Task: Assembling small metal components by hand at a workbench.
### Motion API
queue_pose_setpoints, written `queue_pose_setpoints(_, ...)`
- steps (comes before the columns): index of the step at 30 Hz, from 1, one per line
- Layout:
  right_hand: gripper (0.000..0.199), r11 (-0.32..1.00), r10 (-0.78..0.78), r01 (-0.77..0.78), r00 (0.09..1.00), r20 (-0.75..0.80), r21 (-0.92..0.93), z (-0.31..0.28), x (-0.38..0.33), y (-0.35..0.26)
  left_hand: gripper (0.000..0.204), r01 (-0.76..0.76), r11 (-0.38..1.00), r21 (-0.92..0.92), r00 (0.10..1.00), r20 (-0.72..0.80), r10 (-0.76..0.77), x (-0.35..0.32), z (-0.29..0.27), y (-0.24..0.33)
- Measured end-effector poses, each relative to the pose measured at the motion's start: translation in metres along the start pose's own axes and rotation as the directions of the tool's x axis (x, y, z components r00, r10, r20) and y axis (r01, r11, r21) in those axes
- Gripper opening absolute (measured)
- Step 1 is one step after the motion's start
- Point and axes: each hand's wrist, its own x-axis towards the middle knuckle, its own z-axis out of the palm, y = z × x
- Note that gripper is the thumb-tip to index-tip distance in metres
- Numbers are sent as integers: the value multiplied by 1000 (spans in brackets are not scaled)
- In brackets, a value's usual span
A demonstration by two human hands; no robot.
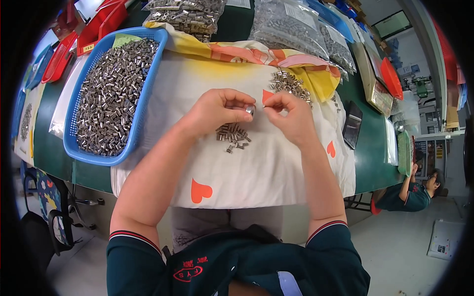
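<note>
My left hand [213, 109] pinches a small shiny metal cylinder [250, 110] between thumb and fingers, above the white cloth [256, 177]. Close to its right, my right hand [294, 118] has thumb and index finger pressed together; whatever is between them is too small to make out. The hands are near each other but apart. Just below my left hand lies a small pile of metal cylinders [232, 137], partly covered by it. A second pile of such cylinders [291, 85] sits beyond my right hand, next to the cloth's folded yellow edge.
A blue basket [111, 160] full of metal cylinders stands at the left. Plastic bags of metal parts [289, 27] line the back. A phone [352, 126] lies on the green table [373, 170] at the right. Another person [412, 195] sits at the far right.
</note>
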Motion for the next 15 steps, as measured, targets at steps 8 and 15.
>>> queue_pose_setpoints(8, 6, 991, -131, 131, 991, -23, 8, 16, -11, -7, 27, 33, 999, -11, 999, 2, -33, 1, -6, -4)
queue_pose_setpoints(15, 8, 965, -236, 213, 961, -146, -155, 26, -16, -1, 28, 19, 988, 154, 998, -62, -9, 0, 4, -1)
